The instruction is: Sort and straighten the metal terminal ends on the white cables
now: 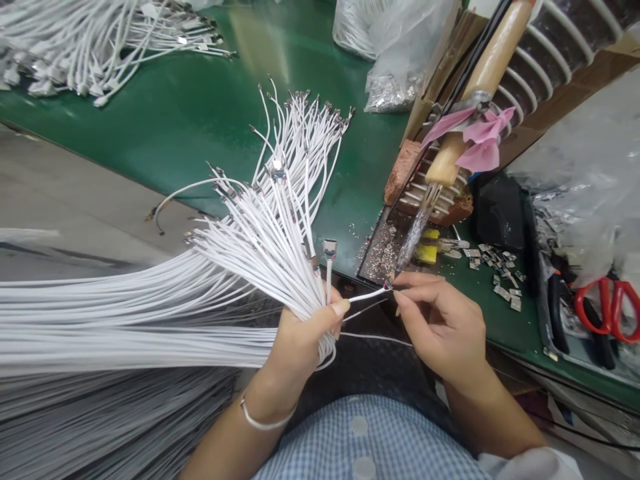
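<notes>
My left hand (310, 327) is closed around a thick bundle of white cables (270, 247), whose ends fan out away from me with small metal connectors on many of them. One cable with a metal connector (330, 250) stands up above my thumb. Another single cable (367, 295) runs from that hand to the right. My right hand (443, 323) pinches at this cable's end, where thin coloured wires show; the small piece between thumb and finger is mostly hidden. Right above the fingertips is the tip of a wooden-handled soldering iron (445, 160), fixed at a slant and tied with pink cloth.
A solder-spattered tray (383, 250) lies under the iron, beside bricks (403, 170) and a coiled holder. Loose metal connectors (500, 270) and red-handled scissors (607, 307) are at right. More cables (85, 47) lie on the green table (150, 133) at far left. Plastic bags (400, 40) stand behind.
</notes>
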The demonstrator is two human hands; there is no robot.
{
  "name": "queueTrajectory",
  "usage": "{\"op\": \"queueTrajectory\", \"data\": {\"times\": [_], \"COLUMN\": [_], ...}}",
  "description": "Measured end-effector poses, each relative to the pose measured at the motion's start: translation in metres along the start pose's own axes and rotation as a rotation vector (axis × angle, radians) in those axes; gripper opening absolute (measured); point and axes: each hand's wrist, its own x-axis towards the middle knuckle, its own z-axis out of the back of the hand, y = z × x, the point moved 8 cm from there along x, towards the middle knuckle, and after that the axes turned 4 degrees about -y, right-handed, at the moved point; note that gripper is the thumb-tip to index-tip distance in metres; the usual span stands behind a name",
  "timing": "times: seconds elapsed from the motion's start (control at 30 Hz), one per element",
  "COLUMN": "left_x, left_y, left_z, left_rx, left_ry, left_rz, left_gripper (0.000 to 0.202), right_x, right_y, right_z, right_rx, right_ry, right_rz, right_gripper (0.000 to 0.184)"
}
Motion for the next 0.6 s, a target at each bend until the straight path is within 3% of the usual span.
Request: {"op": "queueTrajectory", "data": {"times": [0.23, 0.4, 0.6], "left_x": [-0.007, -0.015, -0.019], "left_y": [0.005, 0.004, 0.002], "left_z": [0.007, 0.006, 0.004], "left_rx": [0.029, 0.043, 0.049], "left_ry": [0.005, -0.033, -0.046], "left_rz": [0.007, 0.039, 0.05], "left_gripper": [0.014, 0.017, 0.016], "right_x": [-0.005, -0.01, -0.008], "right_y": [0.005, 0.011, 0.016], "right_z": [0.01, -0.005, -0.01], "right_rx": [-0.01, -0.006, -0.01], "right_ry": [0.027, 0.181, 0.217], "right_rz": [-0.019, 0.063, 0.117], "right_gripper": [0.015, 0.025, 0.021]}}
